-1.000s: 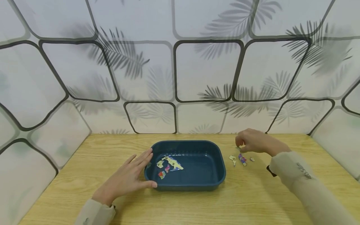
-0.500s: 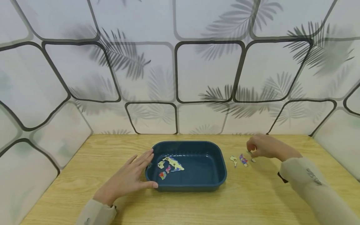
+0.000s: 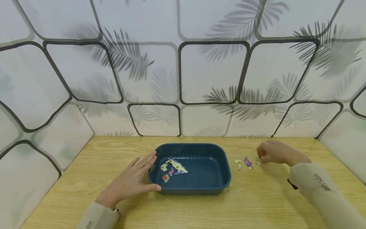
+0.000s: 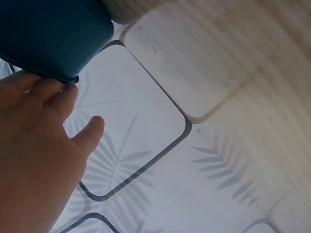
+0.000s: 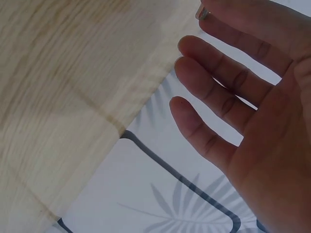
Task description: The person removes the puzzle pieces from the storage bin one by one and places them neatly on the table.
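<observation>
My left hand [image 3: 130, 176] rests on the left end of a dark blue rectangular tub [image 3: 197, 190], fingers extended on its rim and thumb at the near corner. In the left wrist view, the fingertips touch the rim of the tub [image 4: 58, 39]. Flat, irregular, colourful pieces lie in the tub's left half, the largest a yellow-and-blue piece [image 3: 178, 166]. Over the table's right side, my right hand [image 3: 274, 152] pinches a small flat piece [image 5: 201, 11] between thumb and index finger. Its other fingers are spread, and the grip hides most of the piece.
On the table [image 3: 194, 211], right of the tub, lie a pale yellow piece [image 3: 238, 163], a purple-and-red piece [image 3: 248, 163] and a tiny pale piece [image 3: 258, 163]. A patterned wall [image 3: 211, 121] stands behind the table and along both sides.
My right hand has moved to the right and slightly nearer, carrying the small piece past the loose ones. The left hand stays on the tub.
</observation>
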A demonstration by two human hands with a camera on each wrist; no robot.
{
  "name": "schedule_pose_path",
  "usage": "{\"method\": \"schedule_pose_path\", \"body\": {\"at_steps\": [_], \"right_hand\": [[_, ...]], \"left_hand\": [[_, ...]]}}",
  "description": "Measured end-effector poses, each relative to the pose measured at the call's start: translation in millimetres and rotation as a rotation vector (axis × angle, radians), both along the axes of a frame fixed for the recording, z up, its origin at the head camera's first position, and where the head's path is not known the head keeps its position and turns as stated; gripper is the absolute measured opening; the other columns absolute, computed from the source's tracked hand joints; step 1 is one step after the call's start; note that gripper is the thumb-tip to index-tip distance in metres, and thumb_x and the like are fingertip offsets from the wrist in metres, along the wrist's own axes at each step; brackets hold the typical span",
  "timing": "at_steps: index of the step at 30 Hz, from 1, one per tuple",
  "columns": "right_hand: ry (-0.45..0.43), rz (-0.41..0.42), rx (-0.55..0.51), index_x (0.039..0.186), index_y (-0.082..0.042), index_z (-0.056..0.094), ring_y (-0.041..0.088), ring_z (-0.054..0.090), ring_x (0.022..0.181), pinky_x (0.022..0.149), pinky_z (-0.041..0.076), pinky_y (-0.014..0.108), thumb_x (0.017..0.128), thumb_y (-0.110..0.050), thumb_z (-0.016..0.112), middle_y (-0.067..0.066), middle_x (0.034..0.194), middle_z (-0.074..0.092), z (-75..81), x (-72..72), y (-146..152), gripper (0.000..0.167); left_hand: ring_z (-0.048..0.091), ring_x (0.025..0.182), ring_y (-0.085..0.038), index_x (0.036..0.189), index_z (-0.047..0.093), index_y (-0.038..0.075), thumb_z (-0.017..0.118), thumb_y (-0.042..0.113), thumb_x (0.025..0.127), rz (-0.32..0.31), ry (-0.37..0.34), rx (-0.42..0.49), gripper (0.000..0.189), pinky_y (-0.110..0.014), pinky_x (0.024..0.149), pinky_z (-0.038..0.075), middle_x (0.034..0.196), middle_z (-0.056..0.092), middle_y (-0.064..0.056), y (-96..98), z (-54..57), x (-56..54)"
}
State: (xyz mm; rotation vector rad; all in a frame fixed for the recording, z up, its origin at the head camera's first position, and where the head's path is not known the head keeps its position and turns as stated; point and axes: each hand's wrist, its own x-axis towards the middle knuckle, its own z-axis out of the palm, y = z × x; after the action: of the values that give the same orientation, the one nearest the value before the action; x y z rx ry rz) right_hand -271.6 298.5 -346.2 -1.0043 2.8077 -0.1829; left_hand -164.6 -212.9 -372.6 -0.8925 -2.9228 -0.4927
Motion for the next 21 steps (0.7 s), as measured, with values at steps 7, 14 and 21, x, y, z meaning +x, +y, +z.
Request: {"method": "schedule_pose_path", "body": {"at_steps": [7, 14, 21], "right_hand": [[0.002, -0.013, 0.000, 0.077, -0.013, 0.064, 0.010, 0.048, 0.070, 0.063, 0.046, 0.033, 0.075, -0.009, 0.078, -0.008, 0.078, 0.055, -7.1, -0.8, 12, 0.014], [-0.021, -0.032, 0.003, 0.077, -0.012, 0.062, 0.010, 0.045, 0.070, 0.062, 0.043, 0.032, 0.076, -0.011, 0.079, -0.008, 0.077, 0.053, -9.3, -0.4, 18, 0.017], [-0.025, -0.037, 0.005, 0.079, -0.010, 0.063, 0.012, 0.050, 0.070, 0.063, 0.046, 0.034, 0.076, -0.017, 0.083, -0.005, 0.079, 0.056, -4.9, -3.0, 19, 0.021]], "left_hand": [[0.032, 0.147, -0.037, 0.154, 0.035, -0.008, 0.059, 0.069, 0.091, 0.000, -0.008, 0.006, 0.102, -0.065, 0.116, 0.023, 0.163, 0.026, -0.020, 0.1, 0.5, 0.3], [0.031, 0.147, -0.037, 0.154, 0.035, -0.008, 0.059, 0.069, 0.091, -0.003, 0.000, 0.009, 0.102, -0.065, 0.115, 0.024, 0.163, 0.026, -0.020, -0.8, -0.8, -0.4], [0.031, 0.147, -0.037, 0.153, 0.035, -0.008, 0.059, 0.070, 0.091, -0.003, 0.003, 0.008, 0.103, -0.065, 0.115, 0.024, 0.163, 0.027, -0.021, 0.0, -0.3, -0.8]]}}
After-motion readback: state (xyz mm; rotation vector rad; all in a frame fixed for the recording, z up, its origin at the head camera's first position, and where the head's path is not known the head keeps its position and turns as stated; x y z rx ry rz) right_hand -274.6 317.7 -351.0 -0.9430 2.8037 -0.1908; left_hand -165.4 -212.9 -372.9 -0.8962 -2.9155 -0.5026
